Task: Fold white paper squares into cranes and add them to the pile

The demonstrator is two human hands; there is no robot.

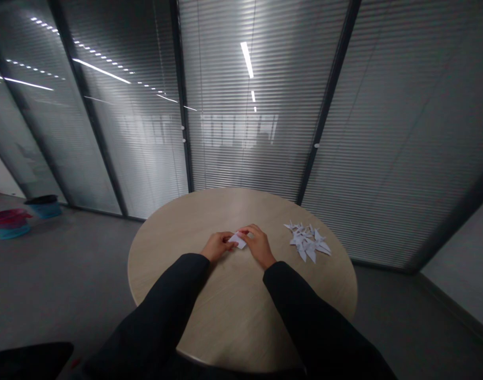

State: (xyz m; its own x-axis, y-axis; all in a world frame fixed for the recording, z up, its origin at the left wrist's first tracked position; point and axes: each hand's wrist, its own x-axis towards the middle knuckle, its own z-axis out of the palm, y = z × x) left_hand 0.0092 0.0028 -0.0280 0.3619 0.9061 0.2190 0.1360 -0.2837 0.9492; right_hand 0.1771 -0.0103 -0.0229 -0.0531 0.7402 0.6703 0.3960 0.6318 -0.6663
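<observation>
While a small folded white paper piece [239,241] is being pinched between the left hand [216,247] and the right hand [258,244], both hands are being held closed on it, with their fingertips meeting at its edges. The piece is being held over the far half of a round wood-grain worktop [241,208]; whether it is touching the surface cannot be determined. Black sleeves [162,309] are being extended across the near half. A pile of pointed folded paper figures [307,241] is being carried on the worktop just to the right of the right hand. Glass partitions with venetian blinds [241,153] are being shown behind the worktop, while a blue bin [44,210] and a teal basin [12,231] with red material are being shown on the grey floor [67,264] at left.
</observation>
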